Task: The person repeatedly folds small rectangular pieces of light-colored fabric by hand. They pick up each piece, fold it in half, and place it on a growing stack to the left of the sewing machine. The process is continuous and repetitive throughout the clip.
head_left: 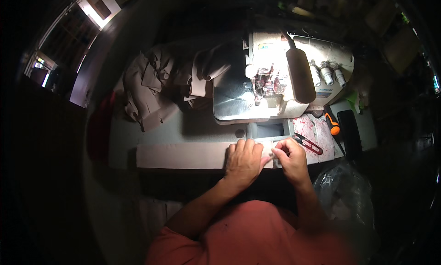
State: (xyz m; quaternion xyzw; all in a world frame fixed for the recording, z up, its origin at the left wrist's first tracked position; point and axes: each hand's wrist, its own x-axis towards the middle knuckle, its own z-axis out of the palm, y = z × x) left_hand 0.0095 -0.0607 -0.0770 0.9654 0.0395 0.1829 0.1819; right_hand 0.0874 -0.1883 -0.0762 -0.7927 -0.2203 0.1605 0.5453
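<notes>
A long pale beige fabric strip (183, 155) lies flat along the table's front edge. My left hand (245, 160) rests on its right part, fingers bent together over the cloth and thumb reaching toward the right end. Close beside it, my right hand (292, 160) pinches the strip's end between thumb and curled fingers. The fingertips of the two hands nearly meet, and the exact grip there is partly hidden. Just to the right of my right hand lie small red thread snips (310, 144).
An overlock sewing machine (229, 99) stands behind my hands under a bright lamp. Crumpled beige fabric (151, 86) is heaped at the back left. An orange-and-black handled tool (333, 125) and a dark oblong object (350, 134) lie right. A clear plastic bag (344, 191) hangs at the near right.
</notes>
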